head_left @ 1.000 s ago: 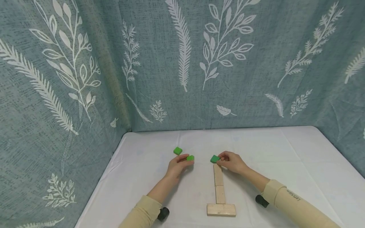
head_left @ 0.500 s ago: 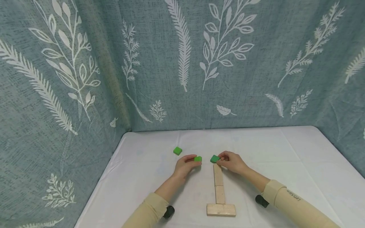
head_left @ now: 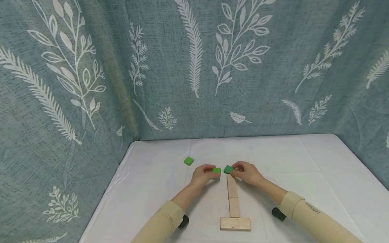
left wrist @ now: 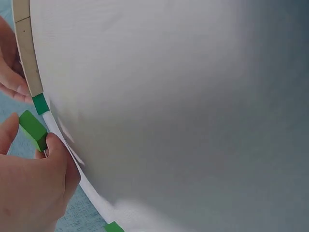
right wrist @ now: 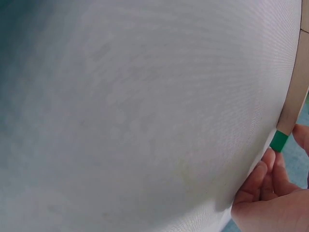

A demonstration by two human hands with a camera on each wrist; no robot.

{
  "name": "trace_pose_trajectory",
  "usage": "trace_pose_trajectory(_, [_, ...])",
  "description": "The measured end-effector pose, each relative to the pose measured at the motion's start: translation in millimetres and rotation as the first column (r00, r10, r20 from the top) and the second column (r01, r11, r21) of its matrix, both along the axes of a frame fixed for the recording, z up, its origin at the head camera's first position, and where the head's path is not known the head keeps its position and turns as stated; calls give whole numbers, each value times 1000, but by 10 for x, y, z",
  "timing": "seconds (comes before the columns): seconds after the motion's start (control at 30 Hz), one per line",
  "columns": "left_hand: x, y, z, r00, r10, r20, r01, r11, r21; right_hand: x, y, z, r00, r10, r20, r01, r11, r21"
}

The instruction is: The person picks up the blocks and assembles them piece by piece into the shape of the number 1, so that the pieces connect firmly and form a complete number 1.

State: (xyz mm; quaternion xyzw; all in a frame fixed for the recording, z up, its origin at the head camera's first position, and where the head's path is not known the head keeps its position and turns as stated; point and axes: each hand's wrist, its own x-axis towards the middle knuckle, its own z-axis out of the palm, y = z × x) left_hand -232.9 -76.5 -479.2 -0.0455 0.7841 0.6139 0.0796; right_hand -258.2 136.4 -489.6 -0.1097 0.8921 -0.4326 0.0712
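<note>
My left hand [head_left: 201, 177] pinches a light green block [head_left: 216, 170] between thumb and fingers, just left of a dark green block [head_left: 228, 169]. In the left wrist view the light green block [left wrist: 33, 129] is tilted and apart from the dark green one [left wrist: 40, 103]. My right hand [head_left: 247, 173] pinches the dark green block at its right side; the block sits at the far end of a wooden plank [head_left: 232, 187]. The right wrist view has the fingertips against the dark green block [right wrist: 279, 141].
A second plank [head_left: 234, 207] continues the line toward me, ending at a crosswise wooden block [head_left: 235, 223]. Another light green block [head_left: 188, 161] lies on the white tabletop [head_left: 152, 189], behind and left of my left hand. A patterned curtain [head_left: 170, 67] stands behind the table.
My left hand has moved right with the light green block, closing in on the dark green one. My right hand and the wooden pieces have stayed in place.
</note>
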Motion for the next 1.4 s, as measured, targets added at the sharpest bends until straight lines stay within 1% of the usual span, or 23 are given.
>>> trace_pose_trajectory(0.1, [-12,31,5,1000,-17,-14,16,999,-45,2,-5,12,1000,-2,6,2,1000,-4])
trace_pose_trajectory(0.27, [-25,68,11,995,-70,-69,60,988,-145,12,-4,21,1000,6,4,-5,1000,-13])
trace_pose_trajectory(0.37, [-30,84,10,988,-104,-113,80,976,-201,9,2,16,1000,6,1,-6,1000,-15])
trace_pose_trajectory(0.5, [-37,97,13,976,-145,-162,103,965,-240,2,5,10,1000,3,-1,-3,1000,-8])
trace_pose_trajectory(0.67, [-57,97,2,958,-202,-201,137,945,-296,0,3,14,1000,4,-5,-4,1000,-5])
trace_pose_trajectory(0.83, [-70,91,-13,951,-230,-209,156,935,-320,1,4,14,1000,3,-7,-3,1000,-10])
trace_pose_trajectory(1.1, [-90,91,-24,941,-253,-225,177,934,-311,-3,13,17,1000,2,-5,-2,1000,-11])
trace_pose_trajectory(1.4, [-112,103,-42,939,-260,-224,184,933,-310,-22,17,16,1000,14,-5,-14,1000,-14])
